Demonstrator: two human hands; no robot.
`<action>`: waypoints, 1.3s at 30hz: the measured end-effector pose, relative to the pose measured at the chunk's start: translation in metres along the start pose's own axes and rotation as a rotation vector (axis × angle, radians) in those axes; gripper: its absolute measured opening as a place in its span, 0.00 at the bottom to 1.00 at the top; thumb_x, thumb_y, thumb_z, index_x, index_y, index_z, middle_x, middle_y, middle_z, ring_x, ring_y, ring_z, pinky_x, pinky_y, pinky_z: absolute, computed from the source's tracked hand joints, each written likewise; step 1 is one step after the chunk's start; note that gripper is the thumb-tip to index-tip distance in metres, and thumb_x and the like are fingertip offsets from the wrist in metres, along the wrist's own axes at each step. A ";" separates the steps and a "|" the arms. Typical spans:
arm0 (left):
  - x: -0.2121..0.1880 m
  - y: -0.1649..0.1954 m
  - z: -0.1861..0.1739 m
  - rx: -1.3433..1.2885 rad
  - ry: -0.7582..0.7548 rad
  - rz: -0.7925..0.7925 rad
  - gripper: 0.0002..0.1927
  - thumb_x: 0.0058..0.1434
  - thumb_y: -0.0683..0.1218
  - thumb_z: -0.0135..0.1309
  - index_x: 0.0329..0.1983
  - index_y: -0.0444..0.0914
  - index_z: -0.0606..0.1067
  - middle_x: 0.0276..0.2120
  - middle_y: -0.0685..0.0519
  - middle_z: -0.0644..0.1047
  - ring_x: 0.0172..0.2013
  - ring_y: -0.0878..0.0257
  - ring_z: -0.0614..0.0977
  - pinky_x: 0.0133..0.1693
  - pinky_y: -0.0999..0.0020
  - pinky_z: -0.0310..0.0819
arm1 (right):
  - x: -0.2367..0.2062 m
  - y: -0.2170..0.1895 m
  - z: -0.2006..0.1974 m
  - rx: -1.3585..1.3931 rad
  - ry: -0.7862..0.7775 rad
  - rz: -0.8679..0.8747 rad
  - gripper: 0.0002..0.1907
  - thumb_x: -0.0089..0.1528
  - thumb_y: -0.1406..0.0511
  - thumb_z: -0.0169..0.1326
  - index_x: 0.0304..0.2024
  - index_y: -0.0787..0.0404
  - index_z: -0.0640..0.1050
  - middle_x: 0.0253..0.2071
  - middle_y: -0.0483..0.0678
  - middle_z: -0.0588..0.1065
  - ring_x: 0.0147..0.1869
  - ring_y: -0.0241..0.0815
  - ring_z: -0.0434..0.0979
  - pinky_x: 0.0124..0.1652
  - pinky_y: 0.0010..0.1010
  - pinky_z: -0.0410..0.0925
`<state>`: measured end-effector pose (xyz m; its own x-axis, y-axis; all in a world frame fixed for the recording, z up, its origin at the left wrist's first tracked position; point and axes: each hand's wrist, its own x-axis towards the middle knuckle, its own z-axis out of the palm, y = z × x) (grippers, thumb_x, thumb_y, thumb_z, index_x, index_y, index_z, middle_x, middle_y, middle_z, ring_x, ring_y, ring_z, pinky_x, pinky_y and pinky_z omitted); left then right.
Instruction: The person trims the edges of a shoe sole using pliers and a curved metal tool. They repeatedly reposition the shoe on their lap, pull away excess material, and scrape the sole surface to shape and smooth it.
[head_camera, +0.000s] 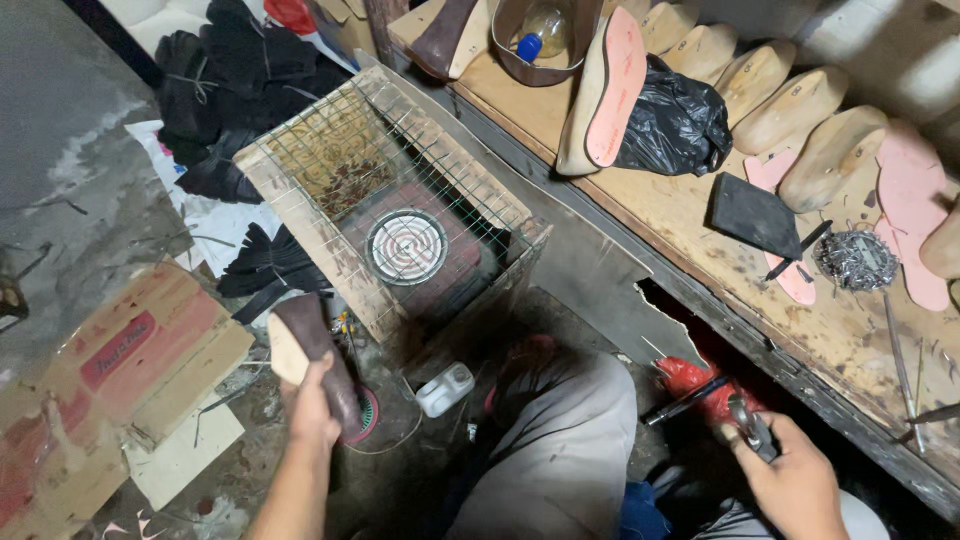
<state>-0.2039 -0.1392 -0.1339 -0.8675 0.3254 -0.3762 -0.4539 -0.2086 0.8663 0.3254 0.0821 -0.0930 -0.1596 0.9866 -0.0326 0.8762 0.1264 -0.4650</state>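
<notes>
One brown-covered wooden shoe last (310, 360)

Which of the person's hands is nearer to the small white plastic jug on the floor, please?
Left. The left hand, gripping a shoe last with dark leather, is just beside the white jug. The right hand, holding pincers, is farther off, beyond the knee.

Bench: worn wooden workbench (690, 215) along the right.
On it: row of wooden shoe lasts (790, 105), black bag (675, 125), pink insoles (915, 200), dark pad (755, 213).
Floor: cardboard (110, 370), wire cage (400, 200), white jug (445, 388).
</notes>
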 end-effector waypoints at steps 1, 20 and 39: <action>-0.008 0.004 -0.017 -0.159 -0.023 -0.111 0.28 0.58 0.40 0.55 0.64 0.42 0.69 0.48 0.50 0.76 0.45 0.55 0.79 0.47 0.54 0.73 | -0.005 -0.009 0.001 0.113 -0.042 0.019 0.20 0.57 0.57 0.65 0.49 0.58 0.80 0.38 0.51 0.78 0.40 0.46 0.77 0.45 0.34 0.71; -0.154 0.025 0.192 -0.345 -1.355 -0.170 0.32 0.69 0.55 0.47 0.68 0.30 0.61 0.58 0.42 0.73 0.58 0.56 0.76 0.63 0.61 0.68 | -0.031 -0.181 -0.006 0.862 -0.383 -0.259 0.31 0.47 0.71 0.71 0.51 0.63 0.72 0.43 0.46 0.77 0.48 0.34 0.76 0.49 0.29 0.71; -0.211 0.042 0.239 0.326 -1.371 0.272 0.12 0.67 0.47 0.53 0.34 0.33 0.77 0.29 0.55 0.79 0.31 0.72 0.77 0.34 0.73 0.72 | -0.104 -0.197 -0.148 0.482 -0.797 -0.160 0.14 0.61 0.64 0.56 0.49 0.57 0.72 0.42 0.42 0.75 0.49 0.33 0.73 0.50 0.27 0.68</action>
<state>0.0085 0.0040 0.0607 0.0439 0.9657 0.2558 -0.0798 -0.2519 0.9645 0.2364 -0.0298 0.1325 -0.6814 0.5779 -0.4493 0.5635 0.0223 -0.8258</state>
